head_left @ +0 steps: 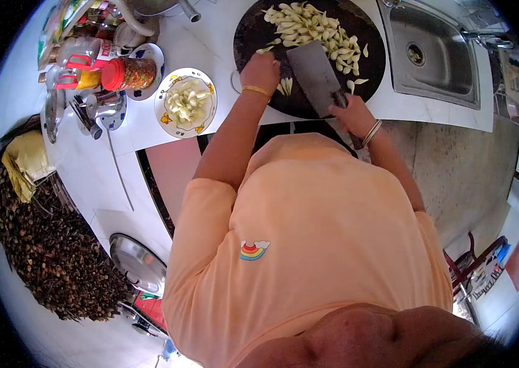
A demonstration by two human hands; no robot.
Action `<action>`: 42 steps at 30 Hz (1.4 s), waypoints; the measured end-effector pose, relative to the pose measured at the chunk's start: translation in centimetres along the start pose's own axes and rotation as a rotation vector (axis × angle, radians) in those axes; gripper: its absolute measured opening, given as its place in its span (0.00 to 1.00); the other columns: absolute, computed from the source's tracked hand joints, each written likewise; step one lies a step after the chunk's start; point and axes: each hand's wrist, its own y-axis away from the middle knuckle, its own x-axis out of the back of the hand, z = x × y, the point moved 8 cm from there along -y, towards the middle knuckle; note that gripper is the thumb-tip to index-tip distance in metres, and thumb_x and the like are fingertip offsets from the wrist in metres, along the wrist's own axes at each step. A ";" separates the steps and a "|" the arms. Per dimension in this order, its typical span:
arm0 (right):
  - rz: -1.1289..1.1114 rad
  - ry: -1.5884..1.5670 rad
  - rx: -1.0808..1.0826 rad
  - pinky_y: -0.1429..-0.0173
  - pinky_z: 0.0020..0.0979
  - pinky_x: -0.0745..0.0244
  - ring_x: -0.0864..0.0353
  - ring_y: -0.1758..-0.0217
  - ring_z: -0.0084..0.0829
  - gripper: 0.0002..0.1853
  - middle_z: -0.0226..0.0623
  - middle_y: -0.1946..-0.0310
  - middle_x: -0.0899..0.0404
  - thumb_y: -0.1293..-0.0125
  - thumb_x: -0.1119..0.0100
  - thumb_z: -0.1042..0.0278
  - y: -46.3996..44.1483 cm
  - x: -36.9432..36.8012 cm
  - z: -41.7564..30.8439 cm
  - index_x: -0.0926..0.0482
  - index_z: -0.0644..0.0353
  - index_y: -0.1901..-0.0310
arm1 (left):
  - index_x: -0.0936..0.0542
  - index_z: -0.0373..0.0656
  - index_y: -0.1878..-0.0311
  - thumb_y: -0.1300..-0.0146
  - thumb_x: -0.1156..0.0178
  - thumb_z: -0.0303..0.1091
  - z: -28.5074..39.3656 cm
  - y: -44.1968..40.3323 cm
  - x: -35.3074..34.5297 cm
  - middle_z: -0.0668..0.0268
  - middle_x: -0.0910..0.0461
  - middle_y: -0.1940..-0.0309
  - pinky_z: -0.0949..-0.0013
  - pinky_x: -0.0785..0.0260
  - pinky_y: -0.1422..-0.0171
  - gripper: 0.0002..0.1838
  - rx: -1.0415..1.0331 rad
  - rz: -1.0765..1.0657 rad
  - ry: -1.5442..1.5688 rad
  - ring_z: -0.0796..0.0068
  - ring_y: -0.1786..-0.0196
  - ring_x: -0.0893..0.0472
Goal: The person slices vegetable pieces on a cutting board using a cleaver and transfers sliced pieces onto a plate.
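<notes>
Part of the person's head point(345, 337) shows at the bottom edge, below a peach shirt point(333, 227) with a rainbow print that fills the lower centre. At upper centre, a round dark board point(250, 37) lies on the white counter point(204, 49). The right hand point(354, 115) is closed around the handle of a cleaver point(314, 76), whose broad blade slants over the board. The left hand point(261, 72) has its fingers curled in at the board's left side, fingertips beside a pale clove; whether they grip it I cannot tell. A few pale cloves point(285, 86) lie between that hand and the blade, and a larger pile point(308, 26) spreads beyond the blade. Left of the board, a plate point(160, 101) holds more cloves. A red-lidded jar point(129, 74) stands at upper left, and a metal sink point(434, 52) is at upper right.
</notes>
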 end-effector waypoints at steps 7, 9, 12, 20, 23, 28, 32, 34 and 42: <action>-0.102 -0.015 -0.017 0.76 0.35 0.28 0.23 0.84 0.33 0.15 0.44 0.83 0.25 0.39 0.39 0.63 -0.4 -2.9 -0.3 0.26 0.71 0.67 | 0.21 0.36 0.71 0.39 0.35 0.43 -3.6 5.7 -2.8 0.61 0.19 0.82 0.68 0.25 0.72 0.17 0.522 -0.419 0.602 0.71 0.78 0.18; -0.061 0.124 0.121 0.75 0.36 0.26 0.23 0.84 0.34 0.17 0.45 0.84 0.24 0.40 0.39 0.62 -0.9 -3.3 -0.8 0.25 0.73 0.66 | 0.21 0.36 0.71 0.39 0.34 0.41 -4.0 6.0 -3.2 0.63 0.19 0.81 0.71 0.27 0.76 0.16 0.540 -0.404 0.611 0.75 0.77 0.18; -0.139 0.066 0.062 0.81 0.31 0.32 0.27 0.87 0.26 0.15 0.36 0.86 0.27 0.40 0.38 0.64 -0.7 -3.9 -1.0 0.28 0.71 0.68 | 0.21 0.36 0.70 0.39 0.34 0.41 -4.2 6.6 -3.4 0.63 0.19 0.80 0.70 0.27 0.75 0.16 0.537 -0.388 0.653 0.75 0.77 0.18; -0.237 0.173 -0.003 0.75 0.36 0.26 0.22 0.84 0.33 0.17 0.45 0.83 0.23 0.40 0.40 0.62 -1.4 -3.3 -1.1 0.25 0.74 0.66 | 0.20 0.37 0.71 0.39 0.35 0.44 -4.2 7.0 -3.1 0.60 0.19 0.80 0.66 0.26 0.71 0.17 0.396 -0.232 0.623 0.68 0.78 0.19; -0.270 0.174 -0.019 0.75 0.36 0.26 0.22 0.83 0.33 0.17 0.45 0.82 0.23 0.40 0.39 0.63 -1.8 -3.5 -1.3 0.24 0.74 0.65 | 0.20 0.38 0.72 0.38 0.37 0.45 -4.2 6.8 -3.2 0.60 0.20 0.81 0.63 0.27 0.69 0.18 0.257 -0.187 0.510 0.64 0.77 0.18; -0.143 0.221 0.139 0.76 0.36 0.27 0.22 0.83 0.32 0.14 0.43 0.80 0.22 0.39 0.39 0.64 -3.4 -5.8 -0.9 0.24 0.71 0.66 | 0.21 0.39 0.71 0.36 0.40 0.48 -4.0 6.8 -3.1 0.58 0.20 0.78 0.59 0.28 0.67 0.19 0.229 -0.210 0.481 0.59 0.74 0.18; -0.107 0.111 0.063 0.78 0.35 0.30 0.26 0.86 0.30 0.14 0.39 0.81 0.24 0.39 0.39 0.64 -2.7 -4.8 -1.0 0.25 0.70 0.67 | 0.21 0.39 0.69 0.33 0.44 0.49 -3.2 6.5 -2.6 0.51 0.21 0.75 0.52 0.29 0.64 0.21 0.103 -0.108 0.258 0.47 0.69 0.20; -0.137 -0.018 -0.032 0.79 0.34 0.31 0.27 0.86 0.30 0.14 0.38 0.82 0.25 0.39 0.39 0.64 -1.7 -4.0 -1.1 0.25 0.69 0.68 | 0.21 0.39 0.69 0.33 0.43 0.48 -2.0 5.6 -1.9 0.50 0.20 0.73 0.51 0.28 0.62 0.19 0.064 -0.062 0.222 0.46 0.67 0.20; -0.023 -0.124 0.010 0.82 0.31 0.34 0.30 0.87 0.27 0.14 0.34 0.85 0.27 0.39 0.38 0.63 -0.5 -1.0 -0.5 0.26 0.69 0.67 | 0.19 0.42 0.63 0.36 0.43 0.44 -2.6 -2.7 1.4 0.52 0.18 0.68 0.51 0.27 0.53 0.15 -0.133 0.293 0.065 0.48 0.58 0.20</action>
